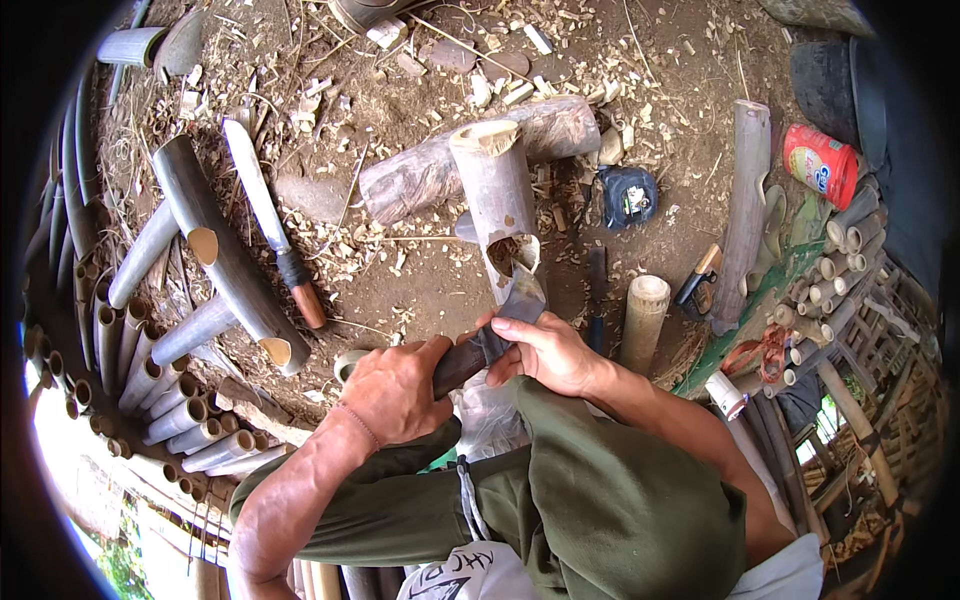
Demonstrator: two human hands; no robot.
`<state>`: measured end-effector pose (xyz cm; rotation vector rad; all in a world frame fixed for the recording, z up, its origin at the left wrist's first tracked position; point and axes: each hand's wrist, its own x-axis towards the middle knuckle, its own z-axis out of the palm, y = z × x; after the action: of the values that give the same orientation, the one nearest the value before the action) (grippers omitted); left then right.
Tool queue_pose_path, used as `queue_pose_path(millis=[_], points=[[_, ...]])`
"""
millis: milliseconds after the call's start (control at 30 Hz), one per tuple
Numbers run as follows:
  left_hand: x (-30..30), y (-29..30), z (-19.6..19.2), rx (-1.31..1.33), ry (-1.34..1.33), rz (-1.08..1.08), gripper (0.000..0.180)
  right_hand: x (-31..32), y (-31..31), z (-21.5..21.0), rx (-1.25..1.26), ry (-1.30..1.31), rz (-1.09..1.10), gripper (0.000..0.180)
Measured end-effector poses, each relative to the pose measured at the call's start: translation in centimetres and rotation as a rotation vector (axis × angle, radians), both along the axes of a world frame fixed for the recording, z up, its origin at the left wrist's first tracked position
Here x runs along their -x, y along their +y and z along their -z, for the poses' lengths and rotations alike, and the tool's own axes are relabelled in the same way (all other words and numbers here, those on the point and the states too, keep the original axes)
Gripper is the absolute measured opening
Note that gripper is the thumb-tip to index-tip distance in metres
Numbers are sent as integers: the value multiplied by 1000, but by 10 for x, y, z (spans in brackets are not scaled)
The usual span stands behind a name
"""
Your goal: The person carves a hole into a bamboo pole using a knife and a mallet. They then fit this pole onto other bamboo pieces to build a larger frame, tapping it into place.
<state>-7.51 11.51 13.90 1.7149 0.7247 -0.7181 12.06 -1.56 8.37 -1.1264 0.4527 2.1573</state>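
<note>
While the left hand (395, 385) grips the tool (458, 368) and the right hand (550, 352) pinches its blade (524, 297) near the bamboo's (490, 190) hole (514, 250), the bamboo, across the log's (410, 185) near edge, could roll, skidding the blade handward.

We see dark lettering (452, 580) on the white shirt (500, 572), a printed label (814, 168) on the red container (841, 178) and an unreadable pale label (636, 199) on the tape measure (614, 190).

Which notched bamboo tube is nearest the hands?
The pale tube straight ahead, crossing a log, held blade at its notch; the dark notched tube at left lies farther.
</note>
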Motion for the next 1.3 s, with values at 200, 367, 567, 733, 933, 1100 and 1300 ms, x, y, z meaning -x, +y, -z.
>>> queue_pose_path(millis=[200, 367, 567, 733, 933, 1100, 1300], points=[[-3, -70, 24, 218, -21, -418, 51, -7, 1, -4, -78, -417, -326, 34], [-39, -136, 36, 324, -40, -758, 57, -16, -6, 0, -259, -838, -622, 40], [-71, -164, 44, 242, -130, -891, 65, -22, -21, -2, -612, -1224, -802, 22], [-22, -149, 44, 30, -161, -742, 53, -4, -12, -16, -509, -882, -637, 21], [17, -34, 40, -364, 82, -415, 32, 39, 42, 8, -172, -245, -234, 32], [-30, 50, -5, -531, 3, 50, 17, 26, 46, -1, -151, 103, 454, 30], [-123, 93, -29, -607, 16, 579, 5, 6, 43, 6, -74, 396, 812, 38]])
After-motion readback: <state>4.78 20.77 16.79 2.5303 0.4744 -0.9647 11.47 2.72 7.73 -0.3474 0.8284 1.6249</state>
